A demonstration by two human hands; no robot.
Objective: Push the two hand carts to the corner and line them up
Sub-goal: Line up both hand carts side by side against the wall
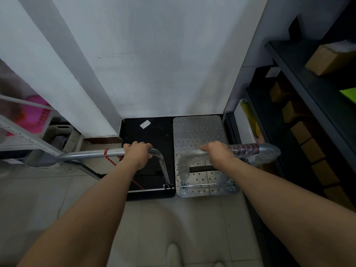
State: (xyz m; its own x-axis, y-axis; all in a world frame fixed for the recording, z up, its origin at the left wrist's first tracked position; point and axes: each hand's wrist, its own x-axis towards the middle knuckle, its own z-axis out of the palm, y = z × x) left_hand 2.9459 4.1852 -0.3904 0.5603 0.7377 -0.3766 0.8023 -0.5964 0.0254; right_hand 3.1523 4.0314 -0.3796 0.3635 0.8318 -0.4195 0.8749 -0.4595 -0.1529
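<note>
Two carts (black cart [147, 135], silver cart [198, 130])

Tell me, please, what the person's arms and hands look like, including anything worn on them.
The left hand and the right hand are bare: no gloves, no rings visible. The left forearm and right forearm are bare too, with no sleeve, watch or bracelet in view.
</note>
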